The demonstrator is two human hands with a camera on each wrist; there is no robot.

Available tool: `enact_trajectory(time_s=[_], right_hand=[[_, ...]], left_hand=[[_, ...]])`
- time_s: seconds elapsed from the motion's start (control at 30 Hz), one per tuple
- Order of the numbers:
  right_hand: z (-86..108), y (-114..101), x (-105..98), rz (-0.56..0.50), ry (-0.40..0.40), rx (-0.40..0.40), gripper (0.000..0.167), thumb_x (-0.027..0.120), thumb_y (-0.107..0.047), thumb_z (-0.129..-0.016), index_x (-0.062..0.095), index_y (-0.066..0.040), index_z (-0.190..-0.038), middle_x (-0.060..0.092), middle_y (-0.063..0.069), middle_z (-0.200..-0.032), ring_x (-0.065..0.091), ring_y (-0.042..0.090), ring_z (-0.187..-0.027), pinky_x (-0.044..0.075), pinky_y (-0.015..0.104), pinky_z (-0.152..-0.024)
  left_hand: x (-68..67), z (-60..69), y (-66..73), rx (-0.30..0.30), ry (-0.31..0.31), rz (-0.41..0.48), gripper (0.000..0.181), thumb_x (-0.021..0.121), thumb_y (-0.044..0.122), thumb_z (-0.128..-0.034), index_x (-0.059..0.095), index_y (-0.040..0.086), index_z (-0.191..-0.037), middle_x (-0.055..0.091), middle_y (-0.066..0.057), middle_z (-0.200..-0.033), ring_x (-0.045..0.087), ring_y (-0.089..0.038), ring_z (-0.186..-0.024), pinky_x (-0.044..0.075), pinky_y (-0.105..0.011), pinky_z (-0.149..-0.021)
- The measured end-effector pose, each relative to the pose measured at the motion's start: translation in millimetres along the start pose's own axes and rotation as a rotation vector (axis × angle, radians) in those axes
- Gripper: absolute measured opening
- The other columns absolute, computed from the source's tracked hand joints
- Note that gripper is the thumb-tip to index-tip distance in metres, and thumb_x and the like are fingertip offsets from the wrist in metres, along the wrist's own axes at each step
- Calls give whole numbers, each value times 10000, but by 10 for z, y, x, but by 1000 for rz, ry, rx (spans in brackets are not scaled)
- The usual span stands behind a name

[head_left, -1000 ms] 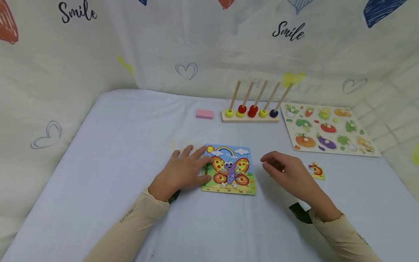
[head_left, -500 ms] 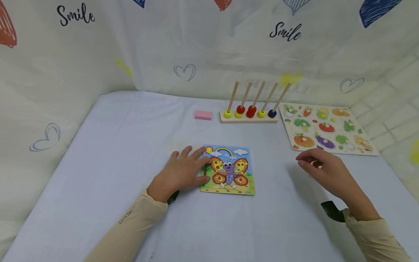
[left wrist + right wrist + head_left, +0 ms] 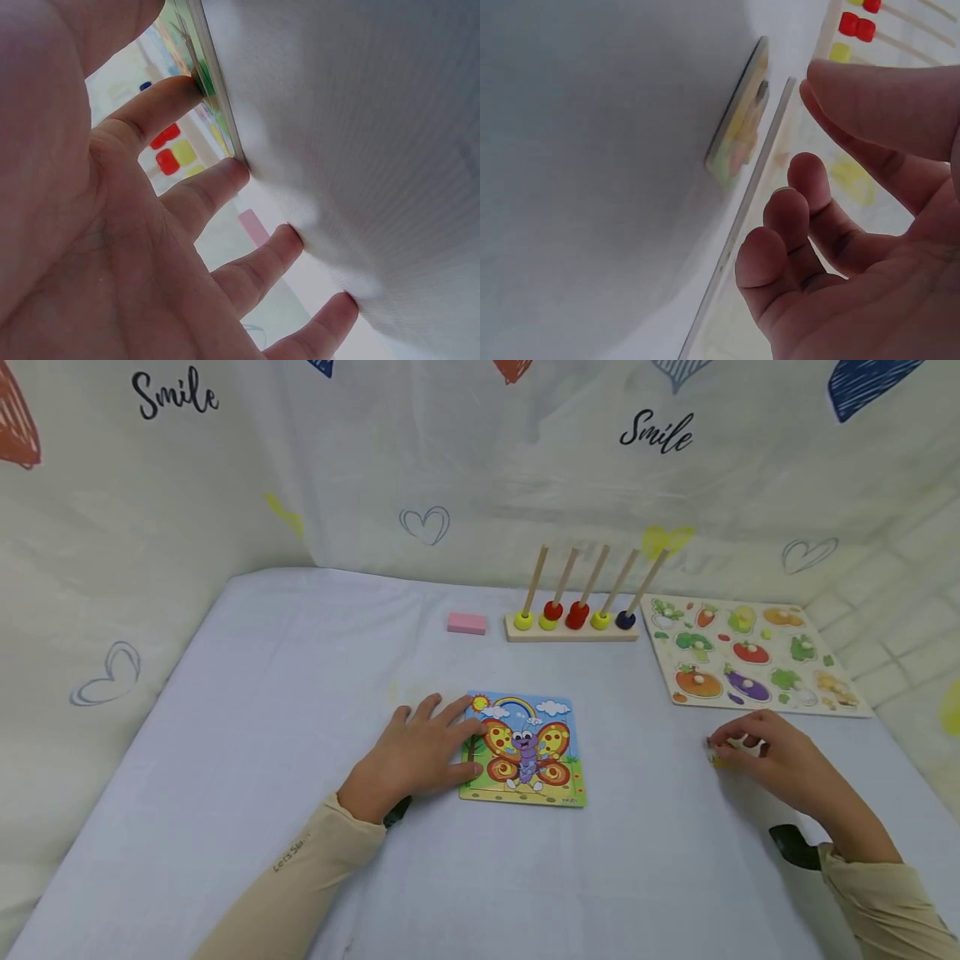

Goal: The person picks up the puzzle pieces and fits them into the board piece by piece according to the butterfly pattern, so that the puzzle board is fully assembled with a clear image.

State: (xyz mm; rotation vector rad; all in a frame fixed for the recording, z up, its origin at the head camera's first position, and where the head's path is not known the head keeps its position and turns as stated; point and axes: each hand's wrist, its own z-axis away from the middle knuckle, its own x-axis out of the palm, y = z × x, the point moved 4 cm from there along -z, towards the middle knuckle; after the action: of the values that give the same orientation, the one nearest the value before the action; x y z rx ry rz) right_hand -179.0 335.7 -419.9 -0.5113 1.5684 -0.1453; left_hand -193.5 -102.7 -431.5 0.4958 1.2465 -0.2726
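A square butterfly jigsaw puzzle [image 3: 525, 752] lies flat in front of me in the head view. My left hand [image 3: 416, 760] rests at its left side with fingers spread. The thumb and index finger touch the picture, while other fingertips press on the cloth in the left wrist view. Over to the right, my right hand [image 3: 787, 772] hovers above a small printed puzzle piece [image 3: 739, 124]. In the right wrist view the piece lies flat on the cloth, apart from the bent fingers [image 3: 761, 255]; something small seems to lie on top of it. Nothing shows between thumb and index finger.
A wooden peg stand [image 3: 572, 633] with red, yellow and dark blue beads stands at the back. Left of it lies a pink block [image 3: 467, 624]. A vegetable puzzle board [image 3: 757, 656] occupies the back right, beyond my right hand. A printed curtain [image 3: 510, 468] hangs behind the table.
My right hand has moved from beside the butterfly puzzle rightward, then down to the small piece, which it now mostly covers in the head view. The left hand has stayed put.
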Motion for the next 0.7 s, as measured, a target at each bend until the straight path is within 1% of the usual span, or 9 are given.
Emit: enact_trajectory(time_s=[0.1, 0.2, 0.27, 0.37, 0.5, 0.53, 0.6, 0.7], right_hand=[[10, 45, 22, -12, -47, 35, 88, 815, -64, -951, 799, -102, -1030, 607, 66, -1082, 498, 191, -933, 439, 218, -699], [23, 86, 39, -31, -91, 60, 93, 823, -76, -952, 794, -65, -1039, 584, 103, -1101, 493, 219, -959, 433, 209, -728], [32, 106, 48, -39, -109, 59, 81, 817, -64, -956, 781, -44, -1026, 558, 128, -1097, 469, 246, -977, 418, 208, -727], [35, 110, 63, -40, -103, 25, 72, 812, -18, -946, 760, -45, -987, 541, 147, -1082, 431, 276, -1004, 389, 242, -735], [38, 94, 83, -44, -74, -22, 134, 814, 28, -921, 730, -71, -955, 567, 163, -1078, 411, 354, -1059, 344, 360, -804], [40, 94, 86, -44, -70, -25, 141, 816, 28, -918, 726, -75, -954, 575, 160, -1080, 417, 360, -1064, 346, 365, -807], [49, 94, 91, -44, -63, -23, 155, 818, 27, -916, 718, -84, -954, 580, 152, -1075, 440, 360, -1057, 364, 354, -815], [63, 98, 97, -33, -61, -5, 149, 819, 12, -924, 721, -88, -974, 584, 131, -1083, 482, 302, -1013, 398, 247, -769]], left_hand=[[1, 0, 0, -1, 0, -2, 600, 693, 516, -1025, 545, 318, -1572, 306, -40, -1744, 261, -422, -1571, 319, -677, -1180], [2, -2, 1, -1, -1, 2, 597, 694, 513, -1025, 547, 321, -1571, 308, -43, -1743, 258, -421, -1571, 317, -677, -1181], [1, -2, 1, 1, 0, 5, 595, 693, 511, -1026, 548, 321, -1570, 307, -45, -1743, 257, -423, -1572, 315, -678, -1182], [1, 3, 0, 3, -1, 15, 585, 689, 506, -1030, 550, 320, -1567, 303, -46, -1745, 254, -426, -1573, 310, -683, -1180], [-1, 8, -4, 5, 0, 21, 574, 681, 503, -1036, 551, 319, -1564, 298, -45, -1747, 254, -428, -1574, 309, -688, -1177], [-1, 8, -4, 6, 0, 21, 574, 682, 501, -1036, 552, 318, -1563, 298, -46, -1747, 255, -428, -1573, 310, -688, -1177], [0, 6, -3, 7, 2, 21, 574, 683, 500, -1035, 552, 319, -1564, 298, -47, -1748, 256, -430, -1572, 311, -689, -1176], [4, 0, -2, 7, -1, 23, 578, 685, 501, -1033, 551, 319, -1566, 293, -47, -1750, 251, -431, -1574, 306, -692, -1179]])
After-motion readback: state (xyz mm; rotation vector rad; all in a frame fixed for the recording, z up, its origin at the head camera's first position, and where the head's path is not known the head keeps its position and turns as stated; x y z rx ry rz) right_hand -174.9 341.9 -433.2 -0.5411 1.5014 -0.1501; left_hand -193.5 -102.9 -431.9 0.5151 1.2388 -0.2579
